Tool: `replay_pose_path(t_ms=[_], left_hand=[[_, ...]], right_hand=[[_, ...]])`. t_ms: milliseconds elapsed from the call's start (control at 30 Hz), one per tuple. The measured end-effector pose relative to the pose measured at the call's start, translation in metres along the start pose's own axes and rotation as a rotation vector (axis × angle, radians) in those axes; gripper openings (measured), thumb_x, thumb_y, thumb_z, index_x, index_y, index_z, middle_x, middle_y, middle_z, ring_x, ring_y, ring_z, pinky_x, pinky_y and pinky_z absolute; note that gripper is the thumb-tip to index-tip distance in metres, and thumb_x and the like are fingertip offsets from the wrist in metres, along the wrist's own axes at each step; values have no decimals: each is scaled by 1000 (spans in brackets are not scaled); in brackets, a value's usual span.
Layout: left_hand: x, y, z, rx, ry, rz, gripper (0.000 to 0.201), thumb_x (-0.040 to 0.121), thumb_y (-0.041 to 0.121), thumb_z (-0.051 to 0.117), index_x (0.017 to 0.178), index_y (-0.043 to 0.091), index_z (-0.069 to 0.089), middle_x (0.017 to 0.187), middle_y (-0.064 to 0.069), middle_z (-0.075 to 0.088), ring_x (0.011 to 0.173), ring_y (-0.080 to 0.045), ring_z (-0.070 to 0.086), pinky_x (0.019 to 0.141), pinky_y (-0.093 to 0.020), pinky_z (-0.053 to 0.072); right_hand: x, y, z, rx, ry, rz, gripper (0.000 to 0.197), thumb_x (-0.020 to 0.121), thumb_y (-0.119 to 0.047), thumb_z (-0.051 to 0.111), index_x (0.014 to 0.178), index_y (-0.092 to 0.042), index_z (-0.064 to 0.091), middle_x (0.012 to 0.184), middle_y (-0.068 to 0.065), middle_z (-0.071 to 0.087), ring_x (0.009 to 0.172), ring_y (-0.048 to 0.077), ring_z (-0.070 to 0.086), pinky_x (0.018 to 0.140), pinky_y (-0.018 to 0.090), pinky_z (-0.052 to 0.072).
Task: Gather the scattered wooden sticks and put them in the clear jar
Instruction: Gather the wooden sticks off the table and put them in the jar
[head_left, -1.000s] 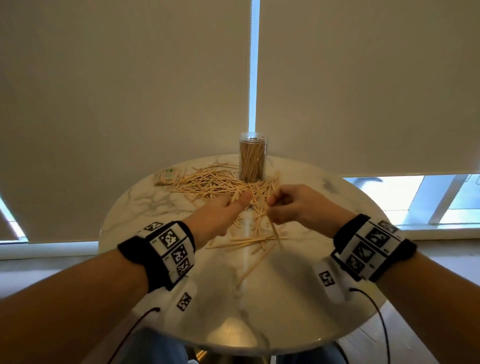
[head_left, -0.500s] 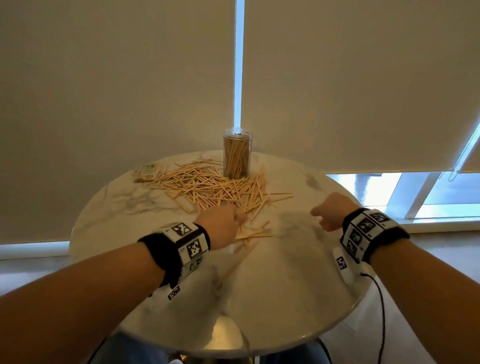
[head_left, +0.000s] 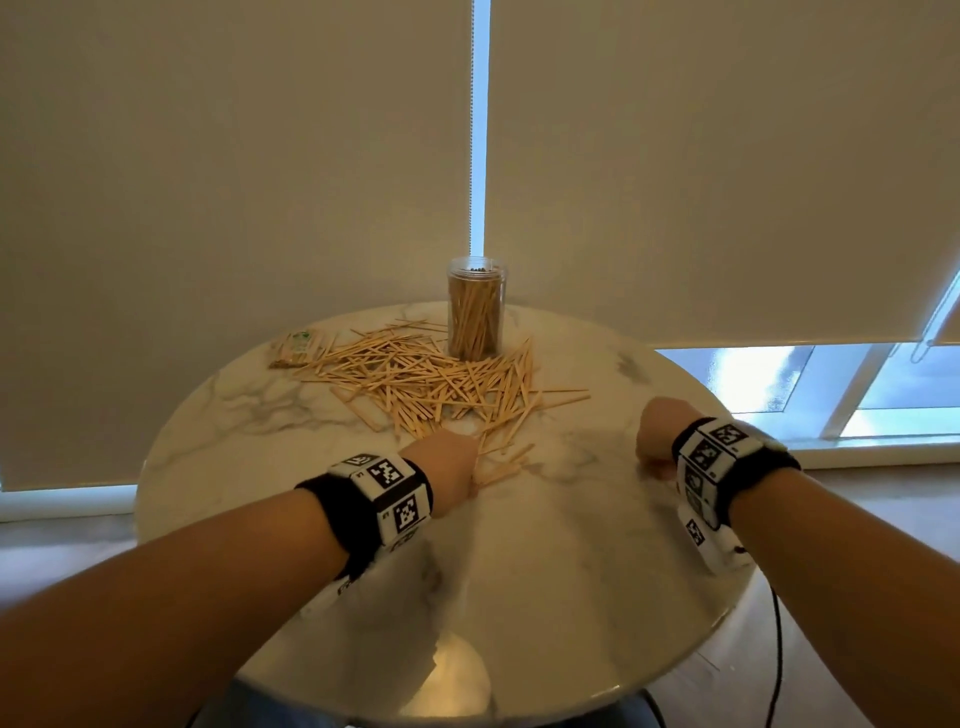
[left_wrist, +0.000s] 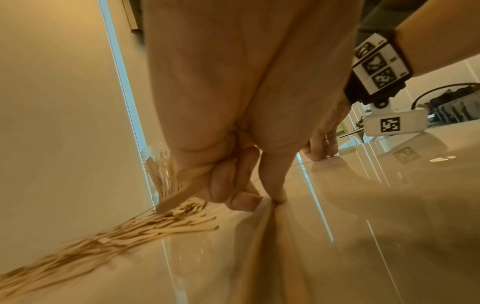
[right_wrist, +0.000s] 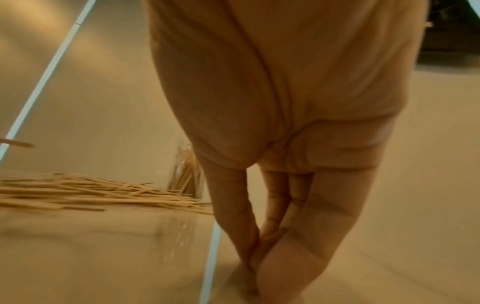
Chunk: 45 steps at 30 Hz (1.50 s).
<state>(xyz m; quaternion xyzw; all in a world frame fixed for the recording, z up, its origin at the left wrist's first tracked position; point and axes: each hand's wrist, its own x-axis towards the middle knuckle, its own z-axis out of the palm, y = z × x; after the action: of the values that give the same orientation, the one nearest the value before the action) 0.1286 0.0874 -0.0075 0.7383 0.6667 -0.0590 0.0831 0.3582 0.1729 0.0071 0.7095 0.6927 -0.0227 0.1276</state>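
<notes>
A clear jar (head_left: 476, 317), packed with upright wooden sticks, stands at the far side of the round marble table (head_left: 519, 571). Loose wooden sticks (head_left: 415, 374) lie in a wide pile in front and to the left of it. My left hand (head_left: 457, 462) rests at the pile's near edge. In the left wrist view its fingers (left_wrist: 221, 185) curl round a few sticks (left_wrist: 176, 197) and the thumb tip touches the table. My right hand (head_left: 655, 441) is apart on the right, fingertips and thumb (right_wrist: 249, 236) drawn together on bare marble, with nothing seen in them.
A small paper packet (head_left: 296, 348) lies at the pile's far left end. Roller blinds hang close behind the table, with a window ledge (head_left: 857, 457) to the right. A black cable (head_left: 776, 649) hangs from my right wrist past the table's near right edge.
My right hand left the pile, where it met the left, and moved out to the table's right side. My left hand drew back slightly to the pile's near edge.
</notes>
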Motion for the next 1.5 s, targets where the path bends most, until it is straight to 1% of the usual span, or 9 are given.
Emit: replay_pose_path(t_ms=[133,300,467,700,833,933,1067,1200,1500], left_hand=[[3,3,0,85,-40,17,19,98,21,53,86,7,57,96,-12,64,84,-25,58,67,-30,44],[3,-1,3,127,-44,-10,34,99,28,52,119,2,59,110,-12,64,92,-25,60,70,-29,46],[5,-13,7,46,-31,-28,34,101,30,47,120,4,57,111,-12,60,91,-25,55,72,-30,43],[6,-35,-7,-254,106,-51,21,104,29,37,108,12,48,97,-5,57,82,-21,52,70,-32,40],[12,-39,-7,-730,160,-123,25,102,28,32,93,13,50,81,-5,55,65,-19,54,58,-28,39],[16,-37,-8,-1116,216,-160,28,101,38,37,96,13,49,70,-2,44,52,-15,38,48,-26,30],[12,-26,-17,-1362,144,-78,61,90,72,44,98,13,61,66,2,44,49,-10,34,44,-23,30],[10,-38,-21,-1302,272,-151,35,104,31,41,82,14,62,71,-7,56,53,-14,42,48,-25,34],[1,-101,-19,-1613,489,-401,19,108,21,33,100,12,48,67,-4,47,55,-16,49,55,-33,54]], right_hand=[[10,5,-1,270,-71,23,35,88,-18,70,57,-12,54,49,-1,59,56,19,56,66,27,52],[13,19,-11,214,-70,46,30,91,-38,68,83,-10,62,110,8,68,94,24,60,92,32,49],[21,4,-8,190,-132,-75,14,82,-10,74,71,-14,65,80,4,66,91,24,71,82,31,58],[-9,-23,-9,24,-201,-129,12,89,-15,67,78,-11,67,88,3,68,83,19,59,76,27,51],[-16,-35,-8,385,-169,-223,18,85,-8,70,69,-10,61,72,5,68,62,15,65,57,23,55],[-29,-57,-17,793,-117,-339,10,82,-5,71,86,-6,63,82,15,73,71,22,69,79,38,62],[-54,-96,-35,1136,-52,-615,30,80,2,73,99,-5,52,87,21,67,73,28,67,78,48,59],[-59,-115,-34,1157,-50,-679,23,81,-7,79,90,-7,58,87,21,73,74,28,70,79,46,61],[-54,-137,-1,79,38,-893,20,85,-26,70,104,-20,73,101,-1,71,90,19,61,75,30,50]])
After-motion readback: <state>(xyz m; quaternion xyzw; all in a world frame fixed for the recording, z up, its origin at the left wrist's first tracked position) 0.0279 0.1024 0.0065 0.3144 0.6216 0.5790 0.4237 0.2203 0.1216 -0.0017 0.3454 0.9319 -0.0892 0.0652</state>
